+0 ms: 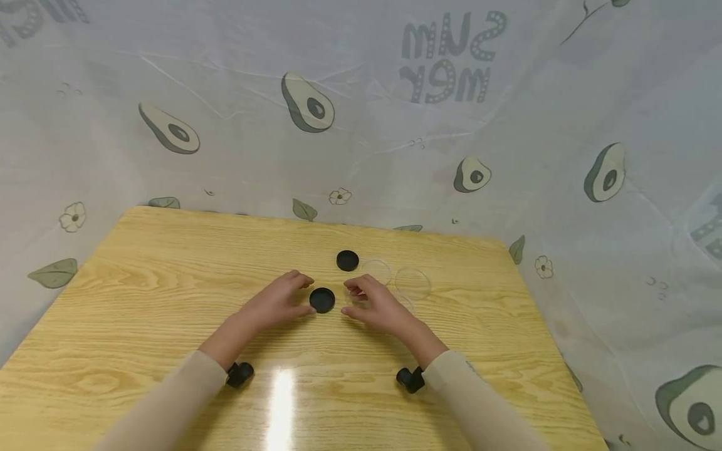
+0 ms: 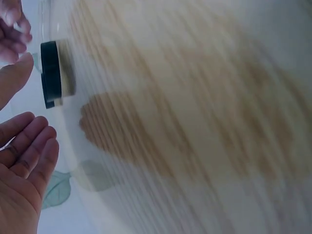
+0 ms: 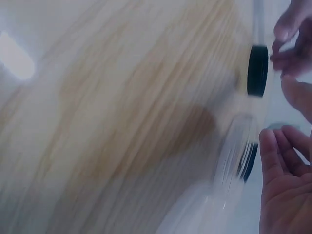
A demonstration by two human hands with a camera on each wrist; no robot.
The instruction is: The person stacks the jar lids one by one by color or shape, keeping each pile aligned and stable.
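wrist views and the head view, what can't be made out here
- Left wrist view: motion blur smears the wooden table; the round black cap shows edge-on only.
- Right wrist view: blur hides how many clear round dishes there are.
- Head view: the right hand covers whatever its fingers touch; the farther clear dishes are faint outlines, contents unreadable.

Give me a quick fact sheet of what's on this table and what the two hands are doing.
Surface: wooden table
Backdrop: avocado-print cloth
Near black lid: flat on the table, between the two hands
Far black lid: flat, further back, untouched
Clear round dishes: right of the lids, faint, exact count hard to tell
Left hand: fingers relaxed, right beside the near black lid, holding nothing
Right hand: fingers curled by the clear dishes; whether it holds one cannot be told
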